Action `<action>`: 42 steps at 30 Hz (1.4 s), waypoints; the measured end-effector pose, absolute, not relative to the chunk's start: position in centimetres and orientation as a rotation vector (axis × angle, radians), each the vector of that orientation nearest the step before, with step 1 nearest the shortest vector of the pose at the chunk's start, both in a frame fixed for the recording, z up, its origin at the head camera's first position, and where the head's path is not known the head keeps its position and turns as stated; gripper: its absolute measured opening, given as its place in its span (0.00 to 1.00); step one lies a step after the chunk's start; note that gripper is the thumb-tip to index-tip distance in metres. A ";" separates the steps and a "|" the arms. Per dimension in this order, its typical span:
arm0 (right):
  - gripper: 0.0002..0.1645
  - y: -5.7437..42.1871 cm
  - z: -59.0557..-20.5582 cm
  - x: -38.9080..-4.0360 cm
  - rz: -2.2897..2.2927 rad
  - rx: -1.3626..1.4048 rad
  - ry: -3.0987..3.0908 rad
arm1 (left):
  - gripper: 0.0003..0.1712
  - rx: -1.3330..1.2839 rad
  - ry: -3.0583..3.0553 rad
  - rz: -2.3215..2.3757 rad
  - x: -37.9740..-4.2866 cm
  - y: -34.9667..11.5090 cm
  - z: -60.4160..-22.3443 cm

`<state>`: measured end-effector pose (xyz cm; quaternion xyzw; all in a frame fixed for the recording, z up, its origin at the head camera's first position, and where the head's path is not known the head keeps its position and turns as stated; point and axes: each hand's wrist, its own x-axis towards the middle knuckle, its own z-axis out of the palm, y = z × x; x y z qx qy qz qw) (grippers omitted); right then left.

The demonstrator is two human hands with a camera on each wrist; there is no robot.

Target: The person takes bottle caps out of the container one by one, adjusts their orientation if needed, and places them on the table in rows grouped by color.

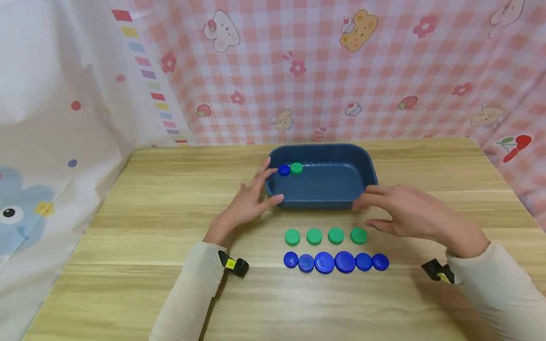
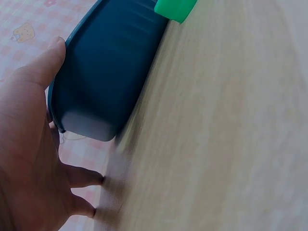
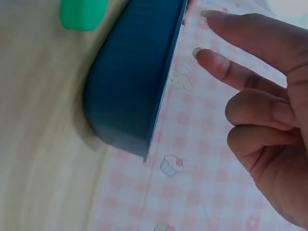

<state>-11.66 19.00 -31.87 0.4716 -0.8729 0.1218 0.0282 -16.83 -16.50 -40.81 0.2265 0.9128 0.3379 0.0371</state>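
Note:
A dark blue plastic tub (image 1: 322, 204) stands on the table with a blue bottle cap (image 1: 284, 170) and a green bottle cap (image 1: 296, 168) inside, at its left end. My left hand (image 1: 249, 201) rests at that end, fingers spread; its thumb (image 2: 50, 60) touches the rim in the left wrist view. At the front right corner hovers my right hand (image 1: 409, 213). Its thumb and index finger are apart with nothing between them, and other fingers curl inward in the right wrist view. Below the tub lies a row of several green caps (image 1: 314, 236).
Nearer me, several blue caps (image 1: 324, 262) of differing sizes form a second row on the wood-grain table (image 1: 264, 308). A pink checked curtain (image 1: 264, 71) hangs behind the table, and a white printed cloth (image 1: 55, 118) covers the left side.

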 end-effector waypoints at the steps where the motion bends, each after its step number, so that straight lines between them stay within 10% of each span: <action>1: 0.20 18.7 -31.7 -12.2 0.368 1.479 -2.692 | 0.45 0.694 2.802 1.038 -16.8 -16.5 -40.8; 42: 0.27 6.2 -32.7 -27.1 -0.087 1.627 -2.920 | 0.43 0.720 2.811 1.047 -17.0 -16.8 -41.0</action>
